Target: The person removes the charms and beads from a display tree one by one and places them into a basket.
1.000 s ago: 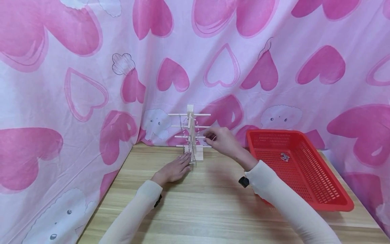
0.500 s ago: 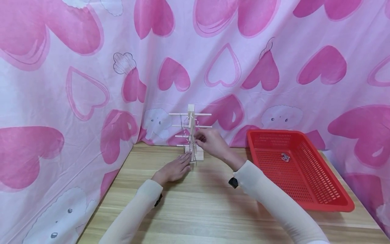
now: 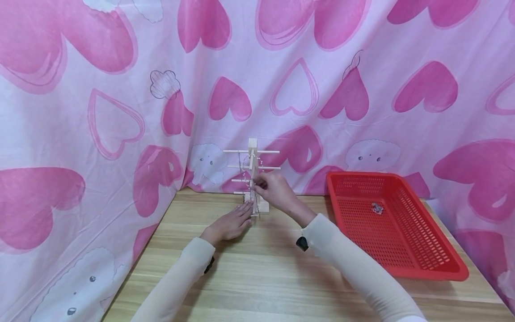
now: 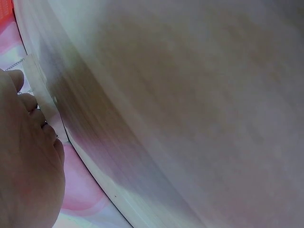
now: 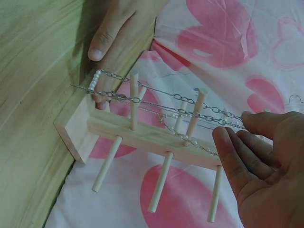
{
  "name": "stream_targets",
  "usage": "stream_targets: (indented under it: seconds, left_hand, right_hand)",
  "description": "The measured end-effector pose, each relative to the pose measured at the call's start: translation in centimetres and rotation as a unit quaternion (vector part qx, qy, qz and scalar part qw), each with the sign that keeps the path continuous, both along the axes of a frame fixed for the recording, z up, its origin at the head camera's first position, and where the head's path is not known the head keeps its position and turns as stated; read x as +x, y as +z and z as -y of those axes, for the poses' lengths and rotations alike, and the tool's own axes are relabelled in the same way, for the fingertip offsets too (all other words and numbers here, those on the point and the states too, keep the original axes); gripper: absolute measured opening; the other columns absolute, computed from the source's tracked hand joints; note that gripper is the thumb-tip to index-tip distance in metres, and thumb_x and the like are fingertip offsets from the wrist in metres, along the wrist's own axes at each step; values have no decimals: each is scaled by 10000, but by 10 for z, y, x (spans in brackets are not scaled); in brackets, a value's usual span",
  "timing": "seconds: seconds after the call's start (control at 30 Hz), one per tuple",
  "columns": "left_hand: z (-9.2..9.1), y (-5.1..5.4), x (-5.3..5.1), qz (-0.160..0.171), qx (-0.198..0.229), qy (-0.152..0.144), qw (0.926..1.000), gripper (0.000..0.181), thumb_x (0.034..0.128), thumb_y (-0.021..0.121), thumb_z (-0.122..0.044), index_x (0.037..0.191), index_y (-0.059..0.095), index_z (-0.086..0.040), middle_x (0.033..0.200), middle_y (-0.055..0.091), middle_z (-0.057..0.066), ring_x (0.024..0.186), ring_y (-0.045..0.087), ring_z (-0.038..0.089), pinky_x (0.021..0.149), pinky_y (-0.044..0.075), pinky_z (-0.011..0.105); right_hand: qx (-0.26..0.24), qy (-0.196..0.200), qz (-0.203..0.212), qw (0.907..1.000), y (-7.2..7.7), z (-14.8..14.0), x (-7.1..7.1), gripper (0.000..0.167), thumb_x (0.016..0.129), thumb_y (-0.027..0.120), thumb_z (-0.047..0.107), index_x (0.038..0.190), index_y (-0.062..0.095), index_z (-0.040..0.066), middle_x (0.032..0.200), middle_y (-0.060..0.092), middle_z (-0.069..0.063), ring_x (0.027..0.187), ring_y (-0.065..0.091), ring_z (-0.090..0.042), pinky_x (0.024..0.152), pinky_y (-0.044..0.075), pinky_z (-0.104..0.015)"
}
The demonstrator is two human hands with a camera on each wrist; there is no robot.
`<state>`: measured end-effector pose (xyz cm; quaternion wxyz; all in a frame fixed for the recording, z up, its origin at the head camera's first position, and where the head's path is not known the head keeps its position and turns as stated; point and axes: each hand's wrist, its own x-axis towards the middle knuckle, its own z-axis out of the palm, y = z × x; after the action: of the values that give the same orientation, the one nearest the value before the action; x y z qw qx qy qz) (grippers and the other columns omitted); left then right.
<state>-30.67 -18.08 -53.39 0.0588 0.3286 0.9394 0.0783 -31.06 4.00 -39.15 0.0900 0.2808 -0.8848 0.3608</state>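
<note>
A wooden display stand [image 3: 252, 144] with several thin pegs stands near the back of the table. Silver chain necklaces [image 5: 209, 116], some with white pearl beads [image 5: 95, 80], hang along it. My left hand [image 3: 230, 222] rests by the foot of the stand, its fingers stretched toward the base [image 5: 73, 130]. Level with the lower pegs, my right hand [image 3: 278, 190] is at the stand's right side. In the right wrist view its thumb and forefinger are a little apart beside the chains; whether they touch one is unclear. The left wrist view shows only part of the left hand [image 4: 31, 156].
To the right, a red perforated plastic basket [image 3: 454, 272] holds a small silver bunch [image 3: 377, 208], probably jewelry. Pink heart-patterned cloth [image 3: 297, 89] hangs behind and left of the wooden table [image 3: 249, 277].
My right hand has moved left from the right ends of the pegs to the middle of the stand. My left hand has stayed at the base.
</note>
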Motion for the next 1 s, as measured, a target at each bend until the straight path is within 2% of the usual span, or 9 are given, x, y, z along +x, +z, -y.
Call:
stream_targets:
  seconds: [0.2, 0.4, 0.63, 0.8, 1.0]
  left_hand:
    - [-1, 0, 0, 35, 77, 21, 10000, 622, 1167, 326, -327, 1684, 224, 3, 1795, 138, 156, 1674, 128, 343, 1375, 177, 483]
    - [1, -3, -3, 86, -96, 75, 9999, 643, 1176, 262, -402, 1703, 150, -52, 1807, 65, 92, 1684, 61, 271, 1383, 125, 423]
    - [2, -7, -5, 110, -81, 92, 9999, 639, 1176, 257, -400, 1704, 125, -65, 1807, 48, 81, 1683, 52, 262, 1383, 119, 413]
    - [1, -4, -3, 52, -60, 42, 10000, 643, 1174, 269, -391, 1701, 146, -44, 1805, 74, 108, 1682, 76, 290, 1382, 140, 434]
    - [0, -1, 0, 43, 200, -9, 9998, 629, 1166, 312, -332, 1684, 209, 9, 1791, 141, 173, 1667, 145, 368, 1370, 187, 502]
  right_hand:
    - [-80, -93, -44, 9999, -4, 2, -1, 108, 995, 739, 80, 1083, 779, 32, 1007, 813, -109, 926, 789, -222, 851, 670, -322]
    - [-206, -156, -185, 9995, -7, 2, -1, 80, 1012, 723, 85, 1054, 785, 58, 972, 806, -81, 878, 768, -192, 806, 666, -317]
    - [-325, -206, -394, 9985, -9, 1, -2, 95, 1012, 713, 75, 1037, 804, 71, 946, 808, -81, 847, 763, -194, 768, 664, -315]
    - [-435, -237, -332, 9982, -10, 1, -2, 75, 998, 732, 78, 1032, 798, 75, 948, 808, -81, 855, 768, -195, 785, 666, -318]
    - [-567, -287, -399, 9972, -10, 2, -2, 42, 982, 753, 76, 1005, 787, 70, 930, 806, -87, 848, 769, -199, 792, 668, -329]
